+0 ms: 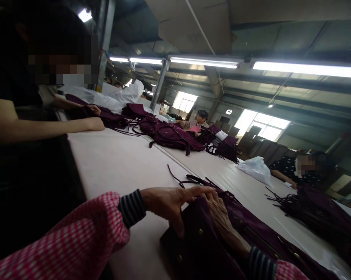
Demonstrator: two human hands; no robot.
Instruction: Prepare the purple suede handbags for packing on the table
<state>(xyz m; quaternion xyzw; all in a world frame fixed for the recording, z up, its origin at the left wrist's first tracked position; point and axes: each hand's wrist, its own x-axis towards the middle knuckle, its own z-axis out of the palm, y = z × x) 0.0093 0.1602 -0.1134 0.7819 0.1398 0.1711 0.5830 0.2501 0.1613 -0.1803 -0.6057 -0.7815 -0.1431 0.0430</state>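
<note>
A dark purple handbag (201, 249) with brass-coloured studs lies at the table's near edge, below both hands. My left hand (169, 202) is closed over its upper edge, with the thumb on the near face and the fingers reaching across the top. My right hand (220, 216) lies along the far side of the same panel, its fingers bent at the edge beside the left fingertips; these partly hide them. Just beyond, another stretch of purple bag material (251, 225) with zips and metal fittings runs to the right. Thin purple straps (178, 179) trail out past my fingers.
Across the white table (111, 159) lie more purple bags (169, 134) and a dark bag pile (318, 210) at right. Plastic sheeting (120, 95) and a clear plastic bag (255, 169) are on it. A co-worker's arm (47, 126) rests at the left; other people sit farther off.
</note>
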